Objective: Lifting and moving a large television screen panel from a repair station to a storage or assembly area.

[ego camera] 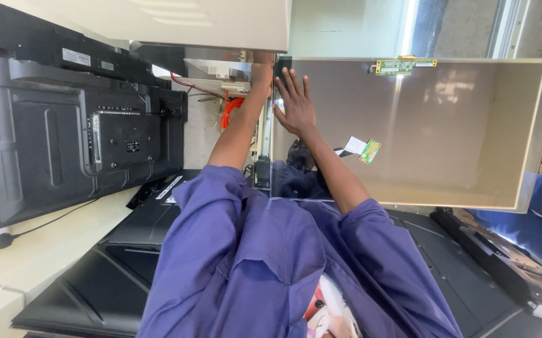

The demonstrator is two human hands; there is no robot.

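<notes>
- Nearest the camera: blue work shirt (264, 263), both short sleeves reaching away toward a large glossy display panel (433, 131).
- Right hand (294, 106) flat on the panel's near-left area, fingers spread and straight, palm pressed to the glass, gripping nothing.
- Left hand (261, 70) at the panel's left edge, mostly hidden behind that edge; grip cannot be told.
- Display panel lying far centre to right, pale frame around it, small green circuit strip (406, 65) on its far edge, another green board with a flat ribbon (369, 151) on its surface.
- Orange cable (231, 109) just left of the left forearm.
- Black television back cover (89, 125) standing at left.
- Dark panel backs (127, 250) lying near left, under the sleeves.
</notes>
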